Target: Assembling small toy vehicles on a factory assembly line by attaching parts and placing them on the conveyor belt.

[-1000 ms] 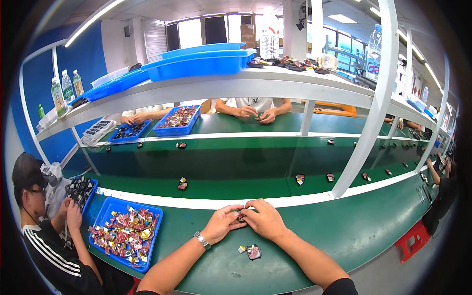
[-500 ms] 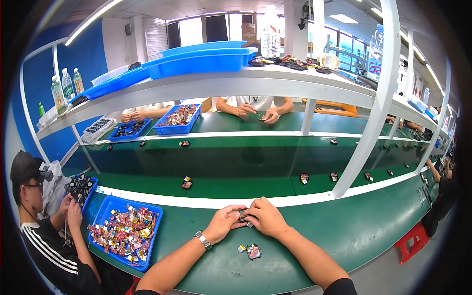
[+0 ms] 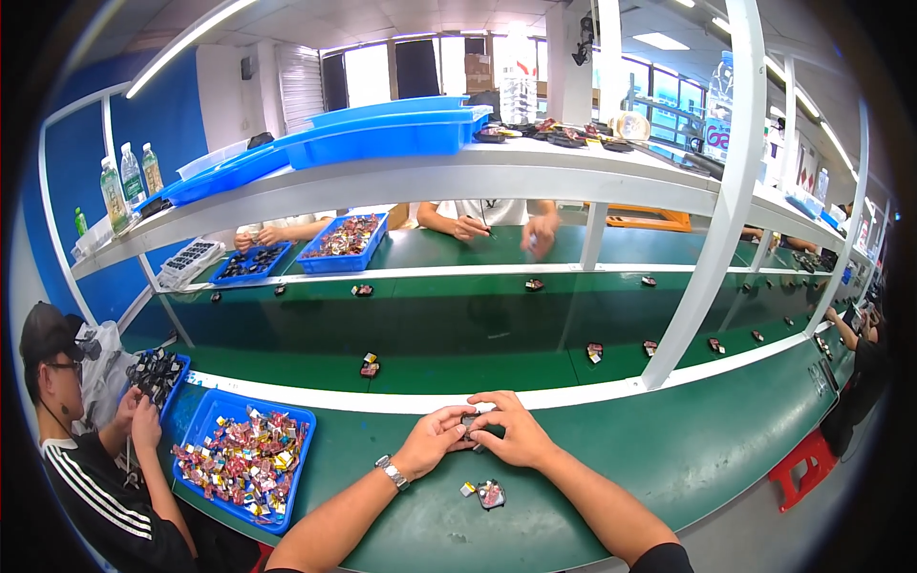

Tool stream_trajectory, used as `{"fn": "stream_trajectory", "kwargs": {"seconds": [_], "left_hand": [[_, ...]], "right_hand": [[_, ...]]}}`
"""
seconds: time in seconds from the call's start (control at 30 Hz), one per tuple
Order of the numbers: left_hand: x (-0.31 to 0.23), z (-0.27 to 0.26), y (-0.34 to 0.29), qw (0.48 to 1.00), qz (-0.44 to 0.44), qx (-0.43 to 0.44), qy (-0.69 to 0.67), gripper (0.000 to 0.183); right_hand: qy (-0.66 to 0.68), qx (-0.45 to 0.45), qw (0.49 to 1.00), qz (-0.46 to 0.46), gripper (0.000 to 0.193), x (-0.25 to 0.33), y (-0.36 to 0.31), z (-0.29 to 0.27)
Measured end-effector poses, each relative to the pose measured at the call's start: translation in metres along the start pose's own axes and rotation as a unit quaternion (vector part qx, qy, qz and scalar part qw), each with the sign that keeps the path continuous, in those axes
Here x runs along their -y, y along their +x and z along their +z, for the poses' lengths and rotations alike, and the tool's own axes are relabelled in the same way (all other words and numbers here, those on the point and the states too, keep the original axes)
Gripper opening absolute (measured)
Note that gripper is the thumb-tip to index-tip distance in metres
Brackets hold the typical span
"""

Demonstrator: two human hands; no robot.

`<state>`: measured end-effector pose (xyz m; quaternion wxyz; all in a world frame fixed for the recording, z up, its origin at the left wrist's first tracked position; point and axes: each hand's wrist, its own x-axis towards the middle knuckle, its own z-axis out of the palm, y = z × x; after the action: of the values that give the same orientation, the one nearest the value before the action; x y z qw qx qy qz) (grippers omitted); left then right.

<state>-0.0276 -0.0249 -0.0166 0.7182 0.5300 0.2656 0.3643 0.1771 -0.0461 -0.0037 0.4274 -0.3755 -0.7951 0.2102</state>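
Close together over the green bench, my left hand [image 3: 432, 443] and my right hand [image 3: 516, 435] grip one small dark electronic part [image 3: 469, 420] between their fingertips. A pale piece shows at its upper right; most of the part is covered by my fingers. My left fingers curl round its left side, while my right thumb and fingers press on it from the right. Nearer to me on the bench lies a second small unit, a red circuit board in a black shell [image 3: 491, 494]. Attached beside it is a small silver-and-yellow block [image 3: 468, 489].
At left stands a blue tray [image 3: 309, 449] heaped with red boards and wired pieces. A co-worker [image 3: 100, 468] sits beyond it, handling black parts. Ahead, a green conveyor [image 3: 458, 329] carries several small units below a white-framed shelf [image 3: 401, 181]. A red stool [image 3: 800, 470] stands at right.
My fingers have shifted on the part, my right thumb now tucked inward. A unit has appeared on the belt's far side, near the opposite person's moving hand. Units on the belt sit slightly further right.
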Motion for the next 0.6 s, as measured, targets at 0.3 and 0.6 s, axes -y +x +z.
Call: {"fn": "stream_trajectory", "kwargs": {"seconds": [0.3,0.6], "left_hand": [[0.003,-0.003,-0.001,1.000,0.002,0.000,-0.026,0.033],[0.005,-0.006,0.002,0.999,-0.002,-0.005,-0.050,0.031]], "right_hand": [[-0.025,-0.073,0.997,0.013,0.011,0.005,-0.004,0.013],[-0.010,-0.076,0.997,0.025,0.013,0.004,-0.005,0.017]]}}
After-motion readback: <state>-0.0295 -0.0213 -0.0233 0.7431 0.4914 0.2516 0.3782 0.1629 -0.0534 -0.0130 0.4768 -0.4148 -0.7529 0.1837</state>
